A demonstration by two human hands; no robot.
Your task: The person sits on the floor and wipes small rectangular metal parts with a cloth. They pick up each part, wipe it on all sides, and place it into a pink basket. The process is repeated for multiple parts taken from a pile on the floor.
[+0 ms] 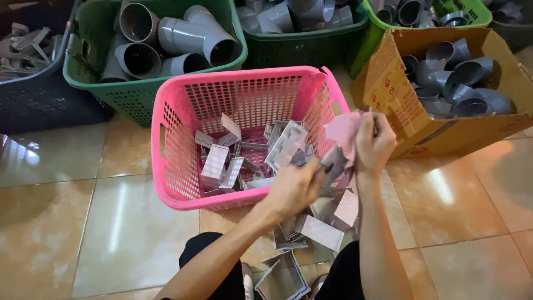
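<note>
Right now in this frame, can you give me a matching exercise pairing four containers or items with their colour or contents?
Things:
1. Middle basket
2. Cardboard box
3. Basket at top left
4. Cloth in the right hand

Descriptions:
A. green, holds large grey pipe fittings
B. pale pink, crumpled
C. bright pink, holds flat grey plastic pieces
D. brown, holds grey pipe elbows

Pairs: 1-C, 2-D, 3-A, 4-B
</note>
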